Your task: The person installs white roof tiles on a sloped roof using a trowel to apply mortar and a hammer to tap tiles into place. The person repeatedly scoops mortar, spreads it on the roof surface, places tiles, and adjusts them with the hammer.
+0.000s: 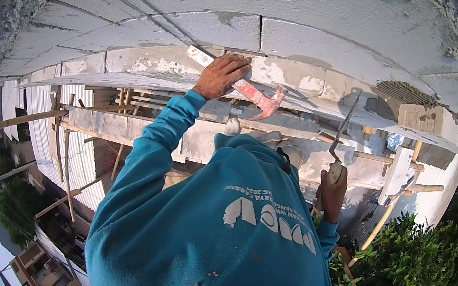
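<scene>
My left hand is closed around a claw hammer, whose red paint is worn and spotted with white. Its head points right, just over the near edge of a wall of pale blocks. On the right, my right hand grips the handle of a trowel. The trowel's blade stands nearly edge-on, tip toward the wall. Grey mortar with combed ridges lies on the wall right of the blade, beside a block at the right end.
Bamboo poles form scaffolding at left, with more poles at right. A lower ledge of blocks runs below the wall. Corrugated sheets stand at left. Leafy branches fill the lower right. Rough mortar edges the upper left.
</scene>
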`<state>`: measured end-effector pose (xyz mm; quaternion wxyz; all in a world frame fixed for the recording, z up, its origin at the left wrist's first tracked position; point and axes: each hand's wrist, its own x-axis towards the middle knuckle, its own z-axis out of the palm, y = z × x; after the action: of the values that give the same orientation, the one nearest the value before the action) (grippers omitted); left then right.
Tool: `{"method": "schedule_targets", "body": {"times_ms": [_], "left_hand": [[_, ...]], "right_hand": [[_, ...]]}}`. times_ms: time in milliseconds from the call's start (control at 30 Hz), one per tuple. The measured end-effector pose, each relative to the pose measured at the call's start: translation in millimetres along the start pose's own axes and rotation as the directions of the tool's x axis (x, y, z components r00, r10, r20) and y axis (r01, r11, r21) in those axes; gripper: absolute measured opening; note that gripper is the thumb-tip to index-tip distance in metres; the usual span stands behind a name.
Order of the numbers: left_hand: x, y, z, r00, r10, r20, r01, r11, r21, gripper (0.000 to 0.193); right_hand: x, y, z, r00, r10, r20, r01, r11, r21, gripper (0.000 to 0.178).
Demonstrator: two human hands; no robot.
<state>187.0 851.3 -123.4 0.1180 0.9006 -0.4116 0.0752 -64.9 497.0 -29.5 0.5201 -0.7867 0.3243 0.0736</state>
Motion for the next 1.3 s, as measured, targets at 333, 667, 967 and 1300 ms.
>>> {"method": "schedule_targets", "body": {"times_ms": [333, 667, 967, 1300], "left_hand": [[2, -5, 4, 0.998, 0.026, -0.062, -0.029, 0.998, -0.053, 0.068], [13, 7, -6, 0.999, 0.015, -0.051, -0.018, 0.998, -0.066, 0.079], [4, 1, -2, 0.994, 0.041, -0.099, -0.043, 0.999, -0.021, 0.075], [6, 0, -5, 0.999, 0.032, -0.039, -0.034, 0.998, -0.045, 0.080]], "right_hand": [[-6, 16, 17, 0.997, 0.070, -0.035, -0.063, 0.980, 0.188, 0.030], [43, 57, 20, 0.948, -0.157, -0.277, 0.101, 0.973, -0.206, 0.040], [2, 88, 12, 0.953, -0.160, -0.256, 0.065, 0.937, -0.343, 0.039], [22, 61, 11, 0.930, -0.115, -0.349, 0.139, 0.989, 0.045, 0.033]]}}
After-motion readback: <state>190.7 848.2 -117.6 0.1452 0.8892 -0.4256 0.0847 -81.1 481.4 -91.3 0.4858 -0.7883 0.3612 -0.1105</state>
